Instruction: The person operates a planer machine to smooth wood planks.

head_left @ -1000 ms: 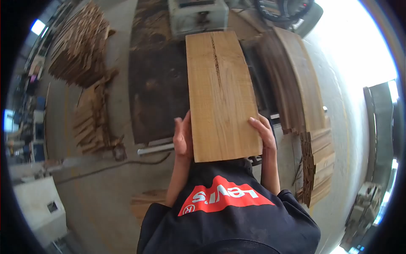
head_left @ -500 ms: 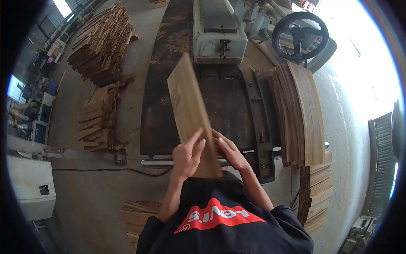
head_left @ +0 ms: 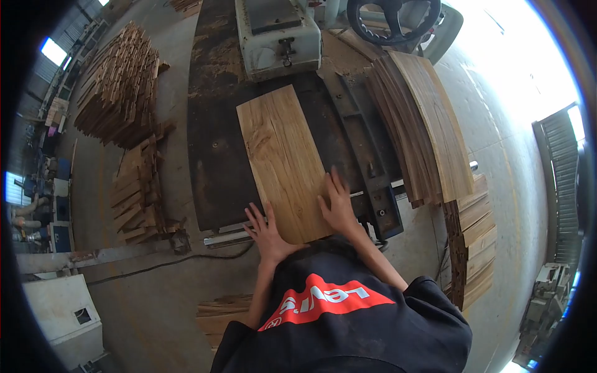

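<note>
A wooden board lies flat on the dark metal machine table, angled slightly, its near end by my waist. At the board's left edge, near that end, is my left hand, fingers spread and thumb against the wood. My right hand rests along the right edge with its fingers stretched out. Neither hand is wrapped around the board. Its upper face shows wavy grain and a knot-like swirl.
Beyond the board stands a pale machine housing, with a black handwheel to its right. Upright boards are stacked on the table's right side. More wood piles stand on the floor at left. A slotted metal rail runs along the table.
The board was tilted up on edge between my hands; now it lies flat on the table. My hands have spread apart to its two sides. The view has shifted.
</note>
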Tool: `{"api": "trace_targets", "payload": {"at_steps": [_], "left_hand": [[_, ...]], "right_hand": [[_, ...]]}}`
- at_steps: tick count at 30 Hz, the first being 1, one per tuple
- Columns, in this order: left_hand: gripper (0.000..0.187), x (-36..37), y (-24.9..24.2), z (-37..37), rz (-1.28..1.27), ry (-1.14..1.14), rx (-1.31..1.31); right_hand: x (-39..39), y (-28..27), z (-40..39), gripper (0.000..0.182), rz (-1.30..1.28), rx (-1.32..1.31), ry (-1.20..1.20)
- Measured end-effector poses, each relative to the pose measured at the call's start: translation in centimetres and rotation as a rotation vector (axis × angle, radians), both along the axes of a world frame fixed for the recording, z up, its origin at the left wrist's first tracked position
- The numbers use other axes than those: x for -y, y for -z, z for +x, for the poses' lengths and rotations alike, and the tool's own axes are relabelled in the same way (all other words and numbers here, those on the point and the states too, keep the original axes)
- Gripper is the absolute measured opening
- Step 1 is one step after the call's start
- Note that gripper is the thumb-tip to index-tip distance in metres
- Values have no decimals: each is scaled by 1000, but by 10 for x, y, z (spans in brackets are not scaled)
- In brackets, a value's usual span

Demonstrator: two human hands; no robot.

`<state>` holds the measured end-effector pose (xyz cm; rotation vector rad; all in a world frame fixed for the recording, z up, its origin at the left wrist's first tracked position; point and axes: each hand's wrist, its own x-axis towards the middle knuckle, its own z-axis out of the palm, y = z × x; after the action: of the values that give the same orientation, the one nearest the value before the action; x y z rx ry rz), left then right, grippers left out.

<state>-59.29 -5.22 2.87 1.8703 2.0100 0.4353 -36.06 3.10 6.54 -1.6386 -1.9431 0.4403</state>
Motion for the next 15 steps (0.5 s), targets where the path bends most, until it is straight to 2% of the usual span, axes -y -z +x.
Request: {"api": "trace_targets", "payload": {"at_steps": [1, 4, 7, 10, 15], "left_hand": [[174, -4, 3, 4, -6, -2, -16], [172, -12, 8, 4, 75, 10, -42], [168, -21, 10, -2, 113, -4, -29], [167, -32, 1, -12, 73, -10, -55], [166, -47, 6, -27, 133, 36, -76]], "right_hand": [[-3, -12, 1, 68, 158, 278, -43], [-10, -6, 11, 70, -48, 80, -94], [-9, 36, 21, 72, -80, 125, -184], [-6, 58, 11, 70, 42, -9, -236], [-27, 69, -5, 60, 130, -163, -178]]}}
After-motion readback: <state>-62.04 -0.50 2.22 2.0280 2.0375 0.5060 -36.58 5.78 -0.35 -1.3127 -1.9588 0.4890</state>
